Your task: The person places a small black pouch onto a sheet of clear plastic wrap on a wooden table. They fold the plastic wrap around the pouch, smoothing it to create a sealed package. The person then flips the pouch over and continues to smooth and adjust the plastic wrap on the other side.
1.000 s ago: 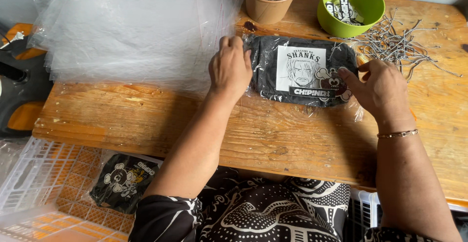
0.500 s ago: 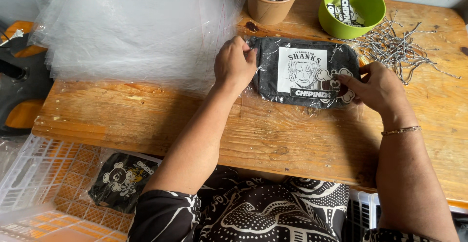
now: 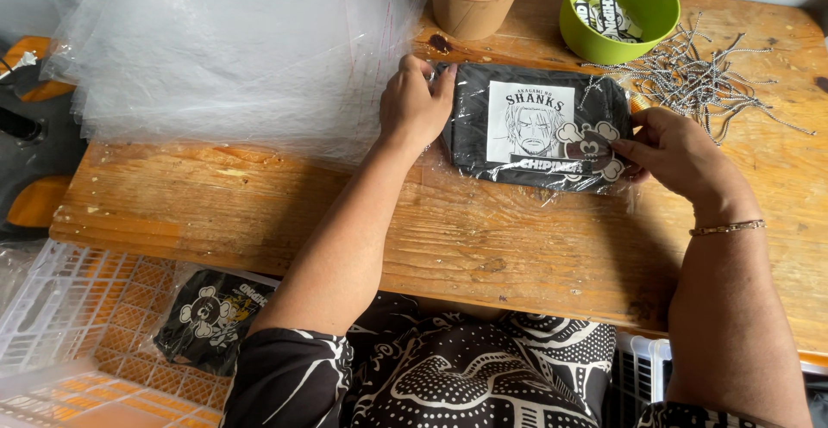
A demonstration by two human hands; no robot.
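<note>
- the black pouch (image 3: 530, 126) lies flat on the wooden table (image 3: 483, 238), wrapped in a clear plastic sleeve, with a white printed panel on its face and a pale skull-shaped charm at its 3 o'clock end.
- the left hand (image 3: 414, 105) rests palm down on the pouch's 9 o'clock edge, fingers together and pressed flat on the plastic; it pins rather than clasps.
- the right hand (image 3: 677, 152) sits at the pouch's 3 o'clock end, thumb and forefinger pinched together on the sleeve's edge right by the charm; a thin bracelet circles the wrist.
- at 12 o'clock from the left hand stands a brown paper cup (image 3: 479, 1) filled with small round pieces.
- at 12 o'clock from the right hand sits a green bowl (image 3: 621, 14) holding small black-and-white tags.
- at 1 o'clock from the right hand, a loose heap of silvery ball chains (image 3: 707, 74) is strewn on the wood, near the bowl.
- at 9 o'clock from the left hand, a stack of clear plastic bags (image 3: 224, 49) spreads over the table's far corner, its edge just beside the pouch.
- at 7 o'clock, below the table's near edge, a white-and-orange crate (image 3: 78, 324) holds another bagged black pouch (image 3: 211, 316).
</note>
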